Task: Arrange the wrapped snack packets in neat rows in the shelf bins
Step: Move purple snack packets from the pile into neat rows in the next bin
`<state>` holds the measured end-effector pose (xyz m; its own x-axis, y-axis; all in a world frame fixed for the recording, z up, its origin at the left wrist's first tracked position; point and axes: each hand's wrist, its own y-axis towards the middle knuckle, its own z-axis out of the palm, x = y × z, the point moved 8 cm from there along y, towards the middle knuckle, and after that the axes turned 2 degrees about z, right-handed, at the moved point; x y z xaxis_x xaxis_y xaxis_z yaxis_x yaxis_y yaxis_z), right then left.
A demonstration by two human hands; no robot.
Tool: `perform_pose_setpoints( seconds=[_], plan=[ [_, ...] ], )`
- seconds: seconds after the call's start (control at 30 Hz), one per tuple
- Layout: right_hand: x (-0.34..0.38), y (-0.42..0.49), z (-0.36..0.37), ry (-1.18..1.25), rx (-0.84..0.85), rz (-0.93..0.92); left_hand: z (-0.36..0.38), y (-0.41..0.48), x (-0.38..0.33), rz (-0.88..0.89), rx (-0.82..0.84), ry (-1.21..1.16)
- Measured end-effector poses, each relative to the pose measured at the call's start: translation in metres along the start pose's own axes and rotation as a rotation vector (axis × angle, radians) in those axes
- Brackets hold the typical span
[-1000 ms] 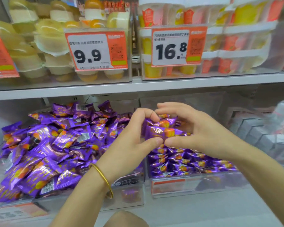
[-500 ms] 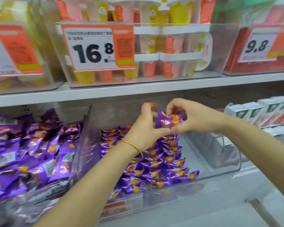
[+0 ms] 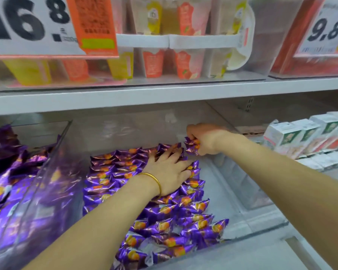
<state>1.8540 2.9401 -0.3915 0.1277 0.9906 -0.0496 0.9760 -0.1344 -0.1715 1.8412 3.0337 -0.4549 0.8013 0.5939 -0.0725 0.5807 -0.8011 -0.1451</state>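
Note:
Purple wrapped snack packets (image 3: pixel 164 227) with an orange picture lie in rows in a clear shelf bin (image 3: pixel 261 215) on the lower shelf. My left hand (image 3: pixel 168 170), with a gold bangle at the wrist, rests flat with fingers spread on the rows. My right hand (image 3: pixel 205 139) is closed around a small stack of purple packets (image 3: pixel 191 146) at the bin's far end, just right of the last row. The right part of the bin floor is bare.
A second clear bin (image 3: pixel 18 191) on the left holds a loose heap of the same purple packets. White cartons (image 3: pixel 304 137) stand to the right. The upper shelf (image 3: pixel 164 94) carries cup desserts and price signs reading 16.8 and 9.8.
The view has shifted right and closer to the bin. My right hand carried the packets down to the far end of the rows. My left hand let go and lies flat on the rows.

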Motion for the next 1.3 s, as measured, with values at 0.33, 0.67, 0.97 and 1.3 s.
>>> perform_pose_setpoints(
  seconds=[0.33, 0.67, 0.97, 1.3],
  plan=[
    [-0.001, 0.009, 0.029, -0.162, -0.212, 0.052, 0.003, -0.004, 0.002, 0.006, -0.003, -0.025],
    [-0.008, 0.011, 0.031, 0.070, -0.241, 0.084, 0.002, -0.004, 0.004, 0.006, 0.010, -0.052],
    [-0.016, 0.001, 0.023, 0.183, -0.325, 0.102, -0.008, -0.015, 0.008, -0.019, 0.024, -0.048],
    [0.046, -0.077, -0.018, 0.857, -0.527, -0.013, -0.085, -0.127, 0.009, -0.016, -0.318, -0.128]
  ],
)
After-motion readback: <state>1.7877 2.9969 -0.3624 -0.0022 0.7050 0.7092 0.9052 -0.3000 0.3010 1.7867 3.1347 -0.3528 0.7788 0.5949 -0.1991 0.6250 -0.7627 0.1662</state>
